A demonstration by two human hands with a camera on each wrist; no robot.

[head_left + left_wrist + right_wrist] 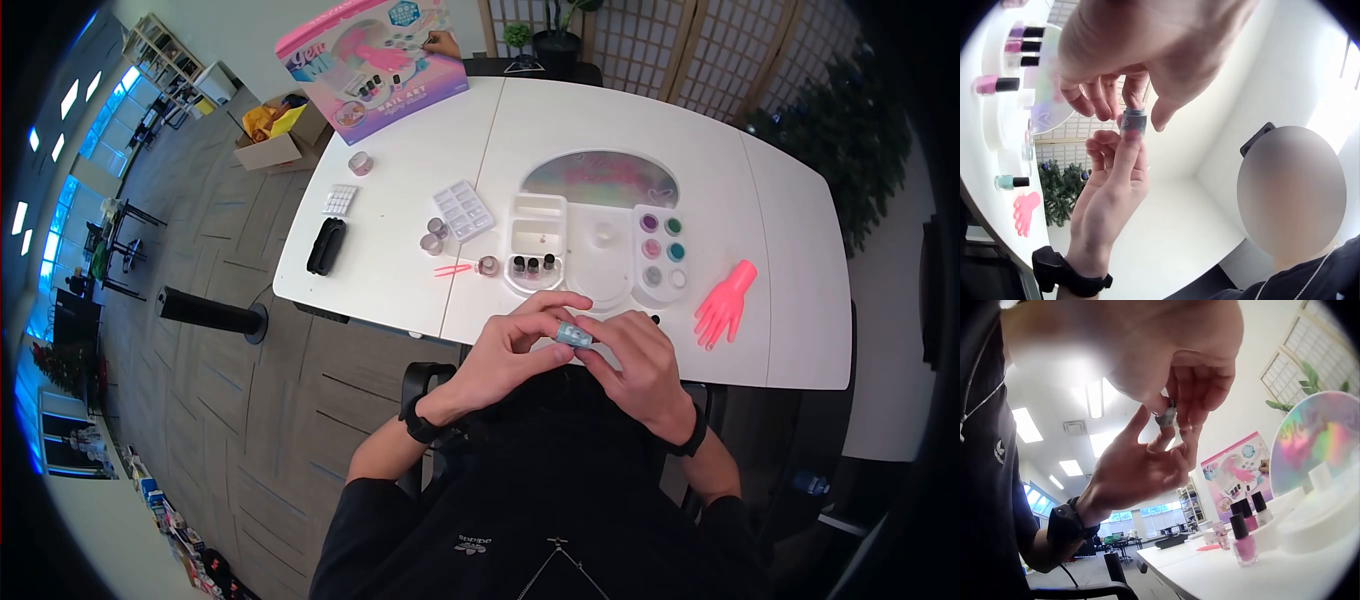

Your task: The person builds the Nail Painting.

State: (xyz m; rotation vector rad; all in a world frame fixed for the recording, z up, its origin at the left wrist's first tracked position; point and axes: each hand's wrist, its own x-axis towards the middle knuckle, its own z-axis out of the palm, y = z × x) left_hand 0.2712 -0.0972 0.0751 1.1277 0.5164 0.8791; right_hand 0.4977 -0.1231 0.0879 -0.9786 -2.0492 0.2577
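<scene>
Your right hand (645,365) pinches the jar (573,336) by the near edge of the desk (800,320), your left hand (510,350), fingers loosely parted, touches its top, and lopsided pressure could tip it.

The small cylinder (573,335) is partly hidden, its markings too small to read.

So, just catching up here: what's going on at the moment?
A person holds a small jar up at the near edge of the table. The right hand pinches the jar, while a finger of the left hand meets its mouth; whether it reaches inside, I can't tell. On the table, bottles stand at the white tray, and a pink model hand lies to its right.
</scene>
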